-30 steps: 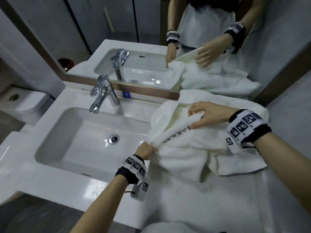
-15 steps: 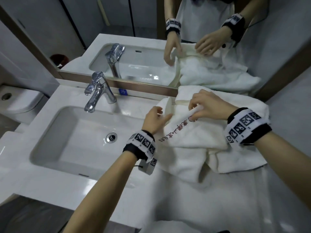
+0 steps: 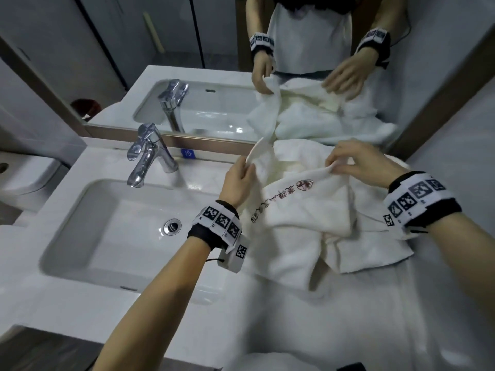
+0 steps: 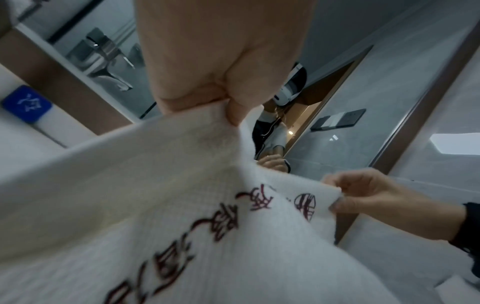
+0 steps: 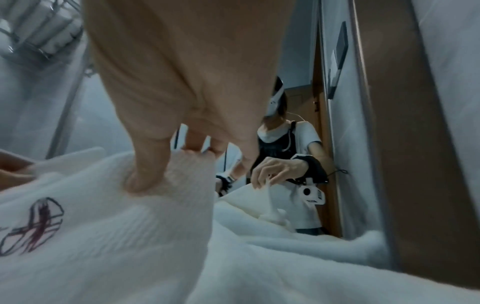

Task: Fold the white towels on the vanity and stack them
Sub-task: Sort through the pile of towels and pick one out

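A white towel [image 3: 302, 207] with dark red embroidered characters lies rumpled on the vanity top [image 3: 334, 317], right of the sink. My left hand [image 3: 242, 174] pinches its far left corner and holds it up near the mirror. My right hand [image 3: 345, 163] pinches the far edge beside the round emblem [image 3: 305, 184]. The left wrist view shows the left hand [image 4: 228, 102] gripping the towel [image 4: 155, 205] and the right hand [image 4: 345, 197] holding its edge. In the right wrist view the thumb presses into the towel [image 5: 130, 236]. More white towel [image 3: 375, 253] lies bunched underneath.
The white sink basin [image 3: 112, 231] with a chrome faucet [image 3: 147, 153] sits to the left. The mirror [image 3: 214, 62] stands right behind the towels. A grey wall [image 3: 468, 156] closes the right side. A toilet [image 3: 24, 172] is at the far left.
My left hand let go of the towel's near edge over the sink, moved up toward the mirror and took the far left corner. My right hand kept its pinch and lifted slightly.
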Demonstrator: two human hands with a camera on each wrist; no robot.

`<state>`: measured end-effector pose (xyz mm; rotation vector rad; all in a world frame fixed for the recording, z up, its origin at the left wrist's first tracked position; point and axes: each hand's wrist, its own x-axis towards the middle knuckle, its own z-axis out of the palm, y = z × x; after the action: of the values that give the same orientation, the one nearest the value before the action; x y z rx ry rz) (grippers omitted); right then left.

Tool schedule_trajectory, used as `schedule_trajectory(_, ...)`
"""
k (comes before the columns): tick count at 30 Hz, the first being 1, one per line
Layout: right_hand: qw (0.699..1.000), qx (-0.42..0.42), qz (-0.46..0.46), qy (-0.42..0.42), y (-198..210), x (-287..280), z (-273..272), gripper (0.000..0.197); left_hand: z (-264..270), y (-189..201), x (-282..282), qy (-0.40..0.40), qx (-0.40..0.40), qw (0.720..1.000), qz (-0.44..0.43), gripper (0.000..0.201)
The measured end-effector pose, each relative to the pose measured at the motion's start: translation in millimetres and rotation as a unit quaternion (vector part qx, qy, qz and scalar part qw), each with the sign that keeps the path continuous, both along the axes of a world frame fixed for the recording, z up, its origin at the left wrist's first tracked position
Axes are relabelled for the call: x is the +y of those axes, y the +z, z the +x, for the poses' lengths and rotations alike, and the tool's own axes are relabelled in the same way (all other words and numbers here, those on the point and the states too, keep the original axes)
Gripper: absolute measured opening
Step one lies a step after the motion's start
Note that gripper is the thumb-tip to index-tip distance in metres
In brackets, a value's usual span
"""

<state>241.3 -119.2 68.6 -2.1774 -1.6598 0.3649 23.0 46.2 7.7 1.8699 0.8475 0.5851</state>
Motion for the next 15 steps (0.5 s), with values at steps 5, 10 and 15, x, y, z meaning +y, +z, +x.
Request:
schedule_trajectory(5, 0.985, 0.089, 0.101, 0.110, 18.3, 15.6, -51.0, 0.013, 8.1, 21.7, -12.0, -0.100, -0.031, 0.993, -0.053, 0.028)
schedule_trajectory(10, 0.964, 0.202, 0.171, 0.039, 14.3, 30.4, -71.4, 0.025, 3.4, 29.2, -23.5, -0.160, -0.043, 0.979, -0.116, 0.030)
schedule_trajectory(15, 0.946, 0.252, 0.204, -0.026, 7.4, 34.1, -75.3, 0.040, -4.2, 29.2, -31.8, -0.180, -0.040, 0.969, -0.163, 0.032)
